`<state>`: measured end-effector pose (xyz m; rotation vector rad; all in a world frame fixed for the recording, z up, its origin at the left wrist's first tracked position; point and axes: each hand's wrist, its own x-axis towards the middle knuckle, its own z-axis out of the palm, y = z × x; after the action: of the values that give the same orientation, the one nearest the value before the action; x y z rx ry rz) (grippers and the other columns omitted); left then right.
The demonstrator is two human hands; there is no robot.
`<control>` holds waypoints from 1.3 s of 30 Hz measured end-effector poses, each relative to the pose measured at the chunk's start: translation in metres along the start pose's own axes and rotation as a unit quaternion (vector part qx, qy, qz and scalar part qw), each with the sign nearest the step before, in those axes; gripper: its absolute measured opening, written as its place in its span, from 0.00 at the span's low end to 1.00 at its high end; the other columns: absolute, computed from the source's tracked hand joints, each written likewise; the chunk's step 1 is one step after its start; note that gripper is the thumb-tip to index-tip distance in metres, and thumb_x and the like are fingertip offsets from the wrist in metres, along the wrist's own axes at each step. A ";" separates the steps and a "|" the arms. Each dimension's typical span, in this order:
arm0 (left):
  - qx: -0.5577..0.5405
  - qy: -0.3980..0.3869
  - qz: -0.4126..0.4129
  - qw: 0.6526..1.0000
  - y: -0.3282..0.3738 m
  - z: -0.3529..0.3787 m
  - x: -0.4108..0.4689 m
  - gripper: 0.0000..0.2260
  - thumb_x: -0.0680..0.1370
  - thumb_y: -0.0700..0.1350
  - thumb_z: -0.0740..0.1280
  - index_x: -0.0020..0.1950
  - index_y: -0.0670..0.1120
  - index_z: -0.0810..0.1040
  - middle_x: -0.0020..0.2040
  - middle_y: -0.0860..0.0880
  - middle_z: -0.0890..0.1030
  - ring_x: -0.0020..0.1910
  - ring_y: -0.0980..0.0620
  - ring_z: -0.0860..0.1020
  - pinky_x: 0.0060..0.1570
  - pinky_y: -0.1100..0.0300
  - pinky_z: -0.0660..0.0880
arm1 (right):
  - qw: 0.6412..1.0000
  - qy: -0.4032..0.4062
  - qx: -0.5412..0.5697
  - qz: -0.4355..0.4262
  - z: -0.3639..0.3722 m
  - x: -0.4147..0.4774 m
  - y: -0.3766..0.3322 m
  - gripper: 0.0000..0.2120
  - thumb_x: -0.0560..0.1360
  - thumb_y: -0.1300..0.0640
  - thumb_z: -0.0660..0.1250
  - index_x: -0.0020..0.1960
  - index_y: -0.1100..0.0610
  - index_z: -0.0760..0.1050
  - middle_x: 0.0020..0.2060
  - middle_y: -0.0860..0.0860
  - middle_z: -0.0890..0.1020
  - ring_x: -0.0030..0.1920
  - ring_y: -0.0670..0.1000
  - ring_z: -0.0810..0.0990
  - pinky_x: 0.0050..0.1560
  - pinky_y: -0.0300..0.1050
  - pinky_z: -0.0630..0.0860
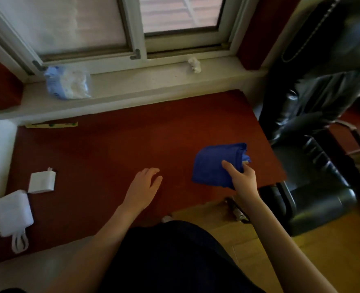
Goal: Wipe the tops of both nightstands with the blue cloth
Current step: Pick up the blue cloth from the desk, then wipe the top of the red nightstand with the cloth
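A dark red nightstand top (115, 153) fills the middle of the view, below a window sill. My right hand (241, 178) grips a folded blue cloth (215, 163) at the right side of the top, near its front right corner. The cloth seems lifted slightly or resting at an angle; I cannot tell if it touches the wood. My left hand (144, 188) hovers flat over the front middle of the top, fingers slightly apart and holding nothing.
Two white chargers (41, 182) (14, 212), one with a coiled cable, lie at the left edge. A plastic bag (68, 82) and a crumpled tissue (194, 64) sit on the sill. A black leather chair (314, 144) stands close on the right.
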<state>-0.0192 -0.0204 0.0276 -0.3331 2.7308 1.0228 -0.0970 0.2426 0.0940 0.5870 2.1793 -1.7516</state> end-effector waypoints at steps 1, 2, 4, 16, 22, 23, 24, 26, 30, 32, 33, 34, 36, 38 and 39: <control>0.004 -0.022 0.007 1.000 0.005 0.010 -0.010 0.19 0.81 0.55 0.56 0.69 0.49 0.71 0.64 0.52 0.75 0.66 0.53 0.71 0.63 0.57 0.69 | 1.000 0.020 0.013 0.011 -0.018 -0.013 0.014 0.05 0.74 0.53 0.72 0.47 0.51 0.77 0.45 0.51 0.84 0.44 0.54 0.84 0.45 0.52 0.81; 0.013 -0.046 0.016 0.999 0.010 0.021 -0.019 0.19 0.81 0.55 0.56 0.69 0.49 0.71 0.64 0.52 0.75 0.66 0.53 0.71 0.63 0.58 0.69 | 0.998 0.042 0.028 0.024 -0.035 -0.027 0.029 0.05 0.73 0.53 0.72 0.46 0.51 0.77 0.44 0.51 0.84 0.44 0.53 0.83 0.44 0.52 0.81; 0.041 -0.097 0.035 0.994 0.020 0.044 -0.036 0.19 0.81 0.55 0.55 0.68 0.48 0.71 0.64 0.52 0.75 0.65 0.53 0.71 0.61 0.58 0.69 | 0.993 0.092 0.061 0.051 -0.070 -0.056 0.063 0.05 0.74 0.54 0.72 0.47 0.53 0.77 0.43 0.50 0.83 0.43 0.51 0.83 0.41 0.47 0.80; 0.179 -0.315 0.207 0.909 0.127 0.178 -0.063 0.16 0.81 0.54 0.54 0.60 0.50 0.76 0.57 0.50 0.78 0.57 0.51 0.75 0.53 0.54 0.73 | 0.862 0.396 0.247 0.198 -0.204 -0.247 0.257 0.03 0.74 0.59 0.71 0.46 0.56 0.78 0.46 0.57 0.84 0.47 0.56 0.83 0.46 0.52 0.79; 0.195 -0.362 0.249 0.877 0.197 0.233 -0.075 0.16 0.82 0.52 0.55 0.63 0.48 0.75 0.59 0.49 0.77 0.57 0.52 0.74 0.52 0.56 0.71 | 0.783 0.490 0.310 0.226 -0.234 -0.300 0.301 0.12 0.74 0.59 0.71 0.54 0.63 0.77 0.44 0.54 0.82 0.44 0.51 0.82 0.40 0.45 0.78; 0.194 -0.363 0.250 0.877 0.204 0.239 -0.075 0.16 0.82 0.52 0.55 0.64 0.47 0.75 0.59 0.49 0.78 0.58 0.51 0.75 0.53 0.56 0.71 | 0.776 0.498 0.316 0.223 -0.240 -0.301 0.304 0.12 0.74 0.59 0.71 0.54 0.63 0.77 0.43 0.53 0.82 0.43 0.51 0.81 0.38 0.44 0.76; 0.192 -0.364 0.249 0.877 0.210 0.244 -0.073 0.16 0.82 0.52 0.55 0.63 0.47 0.75 0.60 0.49 0.78 0.58 0.51 0.75 0.54 0.56 0.71 | 0.771 0.504 0.322 0.220 -0.247 -0.301 0.306 0.11 0.74 0.59 0.71 0.54 0.63 0.77 0.42 0.52 0.82 0.42 0.50 0.81 0.37 0.43 0.75; 0.190 -0.367 0.244 0.877 0.221 0.255 -0.067 0.15 0.82 0.51 0.56 0.61 0.48 0.76 0.59 0.49 0.79 0.58 0.50 0.75 0.54 0.55 0.72 | 0.764 0.511 0.329 0.216 -0.264 -0.293 0.309 0.12 0.74 0.59 0.71 0.55 0.63 0.77 0.43 0.53 0.82 0.44 0.51 0.81 0.38 0.43 0.77; 0.215 -0.376 0.235 0.870 0.248 0.286 -0.044 0.15 0.81 0.51 0.56 0.61 0.47 0.77 0.58 0.48 0.80 0.58 0.50 0.76 0.53 0.56 0.72 | 0.759 0.516 0.340 0.203 -0.314 -0.259 0.312 0.16 0.74 0.59 0.71 0.58 0.66 0.77 0.50 0.59 0.83 0.50 0.57 0.82 0.43 0.46 0.79; 0.226 -0.378 0.222 0.870 0.267 0.310 -0.032 0.16 0.81 0.52 0.57 0.62 0.47 0.77 0.58 0.49 0.80 0.58 0.50 0.76 0.53 0.57 0.71 | 0.764 0.512 0.344 0.191 -0.347 -0.236 0.312 0.16 0.74 0.58 0.71 0.58 0.65 0.76 0.50 0.58 0.83 0.50 0.56 0.83 0.42 0.45 0.79; 0.225 -0.379 0.212 0.872 0.278 0.324 -0.027 0.15 0.81 0.52 0.57 0.61 0.48 0.77 0.58 0.49 0.80 0.58 0.50 0.76 0.53 0.56 0.72 | 0.767 0.508 0.343 0.188 -0.365 -0.224 0.312 0.16 0.74 0.58 0.71 0.58 0.64 0.77 0.50 0.57 0.83 0.49 0.55 0.83 0.40 0.44 0.79; 0.221 -0.380 0.202 0.875 0.290 0.338 -0.022 0.14 0.81 0.53 0.57 0.60 0.49 0.77 0.57 0.50 0.80 0.57 0.50 0.76 0.53 0.56 0.72 | 0.771 0.504 0.342 0.188 -0.385 -0.212 0.312 0.15 0.74 0.57 0.71 0.57 0.64 0.77 0.49 0.57 0.83 0.49 0.54 0.83 0.39 0.43 0.78; 0.209 -0.389 0.190 0.877 0.320 0.368 -0.015 0.12 0.81 0.52 0.57 0.56 0.51 0.78 0.54 0.51 0.80 0.56 0.50 0.77 0.52 0.56 0.72 | 0.774 0.497 0.343 0.192 -0.427 -0.190 0.313 0.15 0.74 0.57 0.71 0.57 0.63 0.77 0.49 0.57 0.83 0.48 0.54 0.82 0.40 0.43 0.79; 0.204 -0.402 0.190 0.872 0.361 0.400 -0.009 0.10 0.81 0.51 0.57 0.52 0.52 0.78 0.51 0.51 0.80 0.54 0.49 0.77 0.50 0.56 0.71 | 0.772 0.499 0.340 0.201 -0.471 -0.174 0.311 0.15 0.73 0.58 0.72 0.57 0.63 0.77 0.50 0.58 0.83 0.48 0.54 0.82 0.43 0.46 0.80; 0.202 -0.412 0.193 0.867 0.383 0.415 -0.009 0.10 0.81 0.50 0.57 0.51 0.52 0.77 0.50 0.51 0.80 0.53 0.49 0.77 0.49 0.55 0.70 | 0.769 0.503 0.336 0.205 -0.492 -0.169 0.310 0.14 0.73 0.58 0.72 0.56 0.63 0.77 0.50 0.58 0.83 0.48 0.53 0.82 0.45 0.47 0.80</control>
<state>-0.0713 0.5380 -0.0398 0.6114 2.1297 0.4506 0.2164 0.7548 0.0152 2.4311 1.4865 -2.1572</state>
